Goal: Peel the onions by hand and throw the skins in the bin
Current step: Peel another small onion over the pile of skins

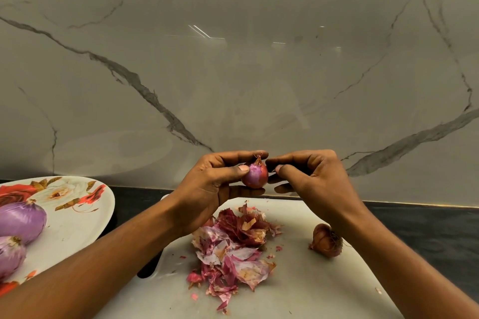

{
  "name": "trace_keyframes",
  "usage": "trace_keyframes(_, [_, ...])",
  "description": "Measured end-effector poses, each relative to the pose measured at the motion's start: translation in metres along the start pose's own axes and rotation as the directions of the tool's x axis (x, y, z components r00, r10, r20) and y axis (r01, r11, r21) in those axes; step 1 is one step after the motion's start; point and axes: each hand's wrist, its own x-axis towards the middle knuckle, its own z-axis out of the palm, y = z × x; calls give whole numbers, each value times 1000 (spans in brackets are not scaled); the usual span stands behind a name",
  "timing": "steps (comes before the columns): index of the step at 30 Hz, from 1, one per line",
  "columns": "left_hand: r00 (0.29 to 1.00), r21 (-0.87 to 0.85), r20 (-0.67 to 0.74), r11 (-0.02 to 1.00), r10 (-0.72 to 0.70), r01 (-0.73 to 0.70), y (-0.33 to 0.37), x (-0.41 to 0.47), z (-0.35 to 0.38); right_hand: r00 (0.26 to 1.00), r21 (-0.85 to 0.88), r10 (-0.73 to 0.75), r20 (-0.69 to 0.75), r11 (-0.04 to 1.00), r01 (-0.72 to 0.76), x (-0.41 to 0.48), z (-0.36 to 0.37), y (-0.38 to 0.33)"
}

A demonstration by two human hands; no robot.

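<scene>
My left hand grips a small red onion above the white cutting board, thumb on its partly bared purple side. My right hand sits right beside it, fingertips curled at the onion's reddish skin; whether they pinch skin I cannot tell. A pile of torn onion skins lies on the board below. One unpeeled small onion rests on the board at the right. Two peeled purple onions lie on a floral plate at the left. No bin is in view.
The board lies on a dark counter against a marble-patterned wall. The plate overhangs the left side of the counter area. Small skin flakes are scattered over the board.
</scene>
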Motion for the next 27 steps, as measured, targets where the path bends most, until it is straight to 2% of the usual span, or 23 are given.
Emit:
trace_keyframes(3, [1000,29,19,1000,-2,2,0,-1,2,999,38,-3,40,999,1,-1,0,-1])
trace_keyframes(9, [999,73,7,997,33,-34,0,-2,1,997,-4,-26,68,1000,26,-1,-1,2])
trace_keyframes(17, [999,119,16,992,49,-51,-4,-3,4,990,-131,-142,-5,981,140,-3,5,5])
trace_keyframes(22, [999,93,15,995,34,-35,-6,-3,5,976,-234,-216,-39,951,201,-5,7,7])
trace_keyframes(27, [1000,-51,-3,998,26,-26,-1,-1,5,964,-265,-247,-94,940,215,-4,8,6])
